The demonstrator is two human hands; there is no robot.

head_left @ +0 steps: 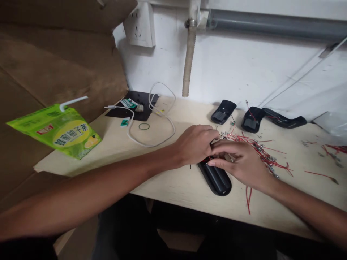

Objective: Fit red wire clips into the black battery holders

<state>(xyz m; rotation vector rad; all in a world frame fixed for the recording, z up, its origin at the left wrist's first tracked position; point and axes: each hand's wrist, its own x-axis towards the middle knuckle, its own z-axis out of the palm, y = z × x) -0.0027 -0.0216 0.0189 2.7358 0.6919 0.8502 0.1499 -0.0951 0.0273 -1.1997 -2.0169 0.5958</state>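
Black casing (217,177): near table's (168,187) front edge, long axis slanting toward it.
Left hand (194,144): over casing's far end; grip hidden, cannot tell.
Right hand (244,162): same end, fingers curled, hold unclear.
Red wires (261,152): just beyond.

casing (218,179): on table (168,185), left hand (195,145) and right hand (245,162) at its far end. behind casing, to the left: cable (175,126), partly on mat (142,99). far left of casing: drink pouch (67,131). behind casing, to the right: three shells (251,121). right of casing: wire heap (267,159); farther right, loose wires (337,148).
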